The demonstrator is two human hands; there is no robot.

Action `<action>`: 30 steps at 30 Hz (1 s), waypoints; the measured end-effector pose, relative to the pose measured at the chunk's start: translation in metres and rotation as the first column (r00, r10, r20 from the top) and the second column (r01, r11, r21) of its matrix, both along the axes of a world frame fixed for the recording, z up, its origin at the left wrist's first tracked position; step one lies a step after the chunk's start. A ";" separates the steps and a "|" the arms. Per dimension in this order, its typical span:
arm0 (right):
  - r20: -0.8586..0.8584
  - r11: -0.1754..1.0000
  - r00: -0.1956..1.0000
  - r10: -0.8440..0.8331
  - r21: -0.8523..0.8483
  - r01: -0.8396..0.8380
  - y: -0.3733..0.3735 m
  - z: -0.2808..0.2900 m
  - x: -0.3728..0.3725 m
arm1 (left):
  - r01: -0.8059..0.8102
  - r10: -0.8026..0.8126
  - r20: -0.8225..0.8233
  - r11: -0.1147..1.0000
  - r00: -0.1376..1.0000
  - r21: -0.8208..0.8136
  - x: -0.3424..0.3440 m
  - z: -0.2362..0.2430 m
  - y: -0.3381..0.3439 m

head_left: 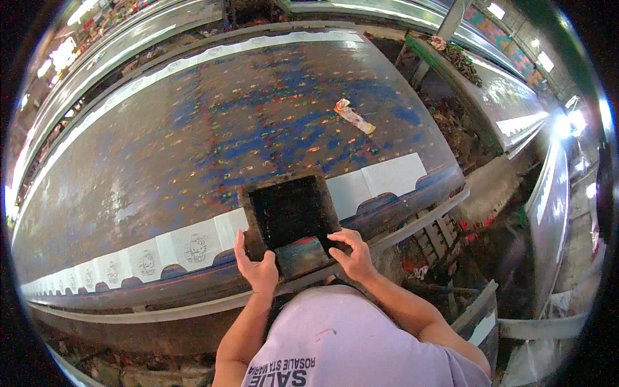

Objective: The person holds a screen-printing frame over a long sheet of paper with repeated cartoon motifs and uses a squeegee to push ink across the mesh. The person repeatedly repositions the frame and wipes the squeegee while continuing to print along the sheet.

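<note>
A dark, square printing screen (289, 209) with a worn frame lies at the near edge of the long table, over the row of white pieces. My left hand (259, 269) grips its near left corner, fingers along the side and thumb at the front. On the near right corner, my right hand (354, 253) holds the frame between thumb and bent fingers. A grey-green flat strip (302, 257) shows at the screen's near side, between my hands. Left of the screen, white pieces (196, 244) carry black line drawings; to its right, white pieces (377, 182) look blank.
The long table (161, 138) is speckled with blue, orange and yellow paint. A crumpled, stained strip (354, 116) lies on it, far right of the screen. More white pieces (258, 42) line the far edge. Another long table (496, 97) stands to the right, with a dark heap (461, 63) on it.
</note>
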State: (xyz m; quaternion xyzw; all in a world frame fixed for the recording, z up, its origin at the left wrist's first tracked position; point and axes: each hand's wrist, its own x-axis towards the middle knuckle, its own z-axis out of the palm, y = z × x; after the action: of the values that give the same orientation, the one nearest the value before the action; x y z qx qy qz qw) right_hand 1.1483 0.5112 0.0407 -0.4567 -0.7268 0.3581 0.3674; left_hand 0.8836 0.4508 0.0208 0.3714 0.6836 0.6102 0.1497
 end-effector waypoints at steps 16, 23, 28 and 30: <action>0.065 0.996 0.995 0.081 -0.039 -0.078 0.080 -0.005 0.149 | -0.022 0.017 0.093 0.999 0.996 0.043 0.144 -0.031 0.069; 0.328 0.910 0.943 0.060 0.370 -0.186 0.076 0.000 0.135 | -0.003 0.007 0.167 1.000 0.986 -0.026 0.141 -0.027 0.072; 0.542 0.727 0.726 0.424 0.275 -0.630 0.076 0.023 0.111 | -0.008 0.010 0.074 1.000 0.997 -0.026 0.140 -0.027 0.073; 0.650 0.686 0.618 0.443 0.197 -0.700 0.083 0.028 0.098 | 0.021 -0.014 0.240 0.999 0.971 -0.027 0.137 -0.027 0.075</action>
State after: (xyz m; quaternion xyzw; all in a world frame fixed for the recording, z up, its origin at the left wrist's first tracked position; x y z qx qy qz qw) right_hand 1.2463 0.5943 0.0685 -0.1818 -0.9689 0.1389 0.0939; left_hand 1.0208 0.5254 -0.0058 0.2990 0.6661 0.6390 0.2419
